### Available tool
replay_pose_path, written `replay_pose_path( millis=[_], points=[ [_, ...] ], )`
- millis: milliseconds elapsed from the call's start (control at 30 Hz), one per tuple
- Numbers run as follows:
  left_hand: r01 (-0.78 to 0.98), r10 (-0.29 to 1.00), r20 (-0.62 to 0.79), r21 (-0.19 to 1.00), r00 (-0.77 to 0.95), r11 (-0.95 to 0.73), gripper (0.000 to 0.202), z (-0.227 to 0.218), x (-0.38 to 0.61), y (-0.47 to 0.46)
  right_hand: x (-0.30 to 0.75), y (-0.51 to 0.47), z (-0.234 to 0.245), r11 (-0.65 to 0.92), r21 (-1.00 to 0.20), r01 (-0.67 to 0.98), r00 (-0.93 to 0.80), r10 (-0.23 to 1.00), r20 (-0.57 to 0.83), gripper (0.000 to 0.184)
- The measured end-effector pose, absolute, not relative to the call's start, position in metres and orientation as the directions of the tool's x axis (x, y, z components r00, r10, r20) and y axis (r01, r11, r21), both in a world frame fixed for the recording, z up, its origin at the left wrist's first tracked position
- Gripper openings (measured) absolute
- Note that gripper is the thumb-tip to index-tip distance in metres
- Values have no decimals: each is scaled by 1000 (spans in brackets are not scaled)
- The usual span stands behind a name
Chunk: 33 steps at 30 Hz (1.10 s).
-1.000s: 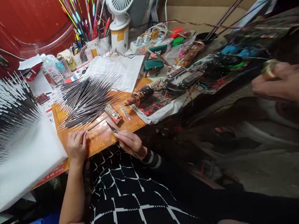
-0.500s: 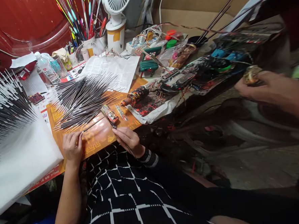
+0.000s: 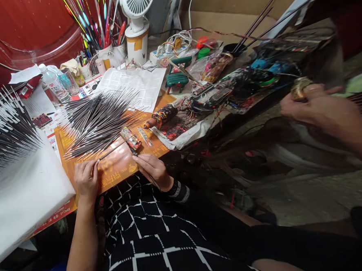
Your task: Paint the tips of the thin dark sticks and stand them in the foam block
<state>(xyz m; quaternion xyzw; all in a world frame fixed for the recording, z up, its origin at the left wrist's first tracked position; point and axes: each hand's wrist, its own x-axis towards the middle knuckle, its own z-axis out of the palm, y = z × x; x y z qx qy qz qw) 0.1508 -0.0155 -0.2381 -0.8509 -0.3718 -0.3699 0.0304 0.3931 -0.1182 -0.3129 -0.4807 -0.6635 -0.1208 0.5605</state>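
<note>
Left hand (image 3: 86,177) pinched a thin rod (image 3: 109,153), right hand (image 3: 153,170) gripped a slim tool (image 3: 134,153), seemingly working the rod, next needing steadiness.

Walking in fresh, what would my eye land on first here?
Probably the heap of thin dark sticks on the orange surface, and the bristling cluster of black-and-white ones by the white block at the picture's left. Nearer, the left hand pinches a single stick while the right hand holds a slim tool. At the back, a white fan stands beside brightly colored rods.
</note>
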Motion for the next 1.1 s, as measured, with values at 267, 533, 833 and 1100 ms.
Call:
replay_pose_path(
  millis=[267, 533, 833, 1100],
  points=[
    [650, 604, 656, 221, 452, -727, 15, -238, 151, -15, 393, -120, -312, 485, -399, 778, 95, 537, 838, 51],
    [652, 607, 657, 225, 448, -724, 15, -237, 152, -14, 393, -120, -313, 493, -401, 773, 103, 526, 844, 59],
    [642, 594, 662, 217, 457, -735, 15, -235, 152, -15, 392, -118, -312, 471, -341, 813, 87, 481, 872, 59],
    [684, 623, 628, 190, 466, -704, 20, -238, 149, -16, 397, -120, -310, 516, -290, 806, 45, 434, 900, 53]
  ],
)
